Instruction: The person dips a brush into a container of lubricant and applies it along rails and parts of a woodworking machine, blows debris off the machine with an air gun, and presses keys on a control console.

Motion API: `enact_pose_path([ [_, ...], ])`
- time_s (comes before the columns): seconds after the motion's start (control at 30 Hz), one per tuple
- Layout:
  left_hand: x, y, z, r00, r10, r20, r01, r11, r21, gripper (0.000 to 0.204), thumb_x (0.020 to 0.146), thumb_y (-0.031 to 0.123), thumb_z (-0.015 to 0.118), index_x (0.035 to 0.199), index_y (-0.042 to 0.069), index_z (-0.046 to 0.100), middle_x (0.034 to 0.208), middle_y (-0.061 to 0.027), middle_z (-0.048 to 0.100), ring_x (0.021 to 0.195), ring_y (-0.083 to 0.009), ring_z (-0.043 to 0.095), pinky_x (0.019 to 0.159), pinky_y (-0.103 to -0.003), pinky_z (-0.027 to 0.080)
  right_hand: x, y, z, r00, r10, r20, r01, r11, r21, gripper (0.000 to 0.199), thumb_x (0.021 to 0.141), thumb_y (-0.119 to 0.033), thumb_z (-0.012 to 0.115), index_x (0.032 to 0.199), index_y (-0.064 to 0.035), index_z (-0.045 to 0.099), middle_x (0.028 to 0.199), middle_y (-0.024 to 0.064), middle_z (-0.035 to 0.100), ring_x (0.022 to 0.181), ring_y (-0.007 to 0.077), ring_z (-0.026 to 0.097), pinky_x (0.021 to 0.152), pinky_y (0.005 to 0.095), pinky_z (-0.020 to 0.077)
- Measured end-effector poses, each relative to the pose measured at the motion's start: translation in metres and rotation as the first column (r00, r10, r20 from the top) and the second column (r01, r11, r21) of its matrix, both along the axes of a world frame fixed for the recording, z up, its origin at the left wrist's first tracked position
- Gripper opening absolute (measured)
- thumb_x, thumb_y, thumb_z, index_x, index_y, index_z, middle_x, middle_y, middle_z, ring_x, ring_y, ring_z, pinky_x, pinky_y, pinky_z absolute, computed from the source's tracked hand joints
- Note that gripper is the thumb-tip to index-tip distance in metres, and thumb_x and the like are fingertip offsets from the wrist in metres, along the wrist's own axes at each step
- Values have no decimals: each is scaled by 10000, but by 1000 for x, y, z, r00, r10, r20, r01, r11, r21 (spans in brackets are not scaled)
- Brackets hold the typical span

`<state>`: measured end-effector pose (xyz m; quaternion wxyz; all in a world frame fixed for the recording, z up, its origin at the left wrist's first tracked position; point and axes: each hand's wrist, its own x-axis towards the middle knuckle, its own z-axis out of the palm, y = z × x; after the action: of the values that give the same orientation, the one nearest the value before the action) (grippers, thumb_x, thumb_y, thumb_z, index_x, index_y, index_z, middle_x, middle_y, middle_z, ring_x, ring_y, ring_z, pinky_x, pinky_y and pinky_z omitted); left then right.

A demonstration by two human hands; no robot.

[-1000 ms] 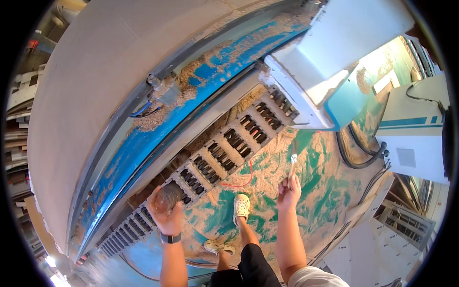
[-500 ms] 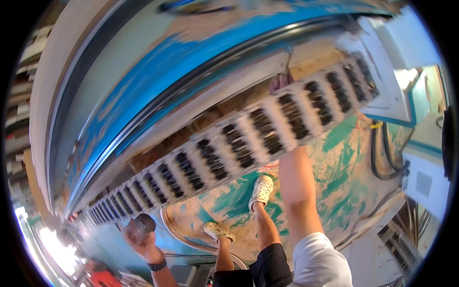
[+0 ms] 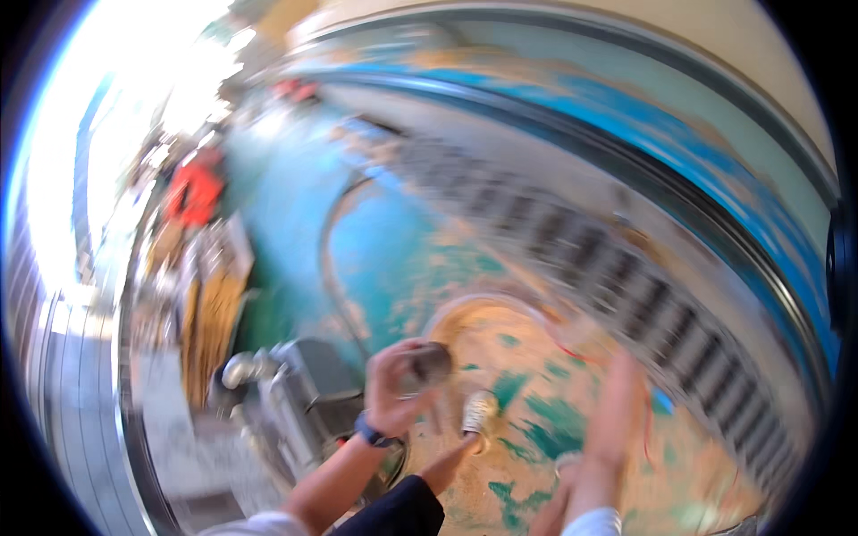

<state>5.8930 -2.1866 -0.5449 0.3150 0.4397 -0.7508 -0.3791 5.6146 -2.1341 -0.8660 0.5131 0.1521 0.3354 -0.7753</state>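
My left hand (image 3: 390,386), with a dark band at the wrist, is closed around a small round see-through container with a dark end (image 3: 429,364); motion blur hides its exact kind. It is held above the floor, left of my feet. My right forearm (image 3: 615,420) reaches up to a long grey slotted rail (image 3: 585,246). The right hand passes behind the rail, and its fingers are hidden or smeared, so I cannot tell what they hold.
Beyond the rail runs a long blue machine bed (image 3: 572,103) with a dark metal edge. Sawdust-like dust covers the green floor (image 3: 536,420). A hose (image 3: 329,259) curves across it. A grey motor-like unit (image 3: 317,384), stacked boards (image 3: 213,313) and a red object (image 3: 193,192) are at left.
The view has swung left, bringing the left-hand floor, boards and grey unit into sight. My left hand still grips the container. The right arm still reaches behind the rail.
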Motion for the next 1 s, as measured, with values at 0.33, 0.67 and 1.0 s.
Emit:
enact_pose_path([
  [0.33,206,-49,95,830,539,-144,-534,842,79,674,751,23,780,1343,66,461,1348,-118,548,1213,-197,570,1029,-334,466,211,3,91,584,811,-18,-741,542,396,266,1013,-193,554,1239,-56,567,786,-1,534,707,88,521,573,244,423],
  [0.67,310,32,242,441,870,-223,-884,463,57,712,720,164,823,1325,58,463,1253,-134,612,1164,-233,607,968,-371,496,222,35,239,-124,978,-166,-745,18,666,246,1009,-189,549,1206,-47,587,757,6,534,685,94,520,565,247,420],
  [1.0,324,172,309,367,927,-78,-928,371,42,668,662,211,814,1232,50,506,1174,-169,632,1105,-320,622,956,-391,491,274,-63,589,-321,364,-874,-845,307,438,235,986,-142,516,1122,-9,655,723,-7,541,627,92,501,569,257,400],
])
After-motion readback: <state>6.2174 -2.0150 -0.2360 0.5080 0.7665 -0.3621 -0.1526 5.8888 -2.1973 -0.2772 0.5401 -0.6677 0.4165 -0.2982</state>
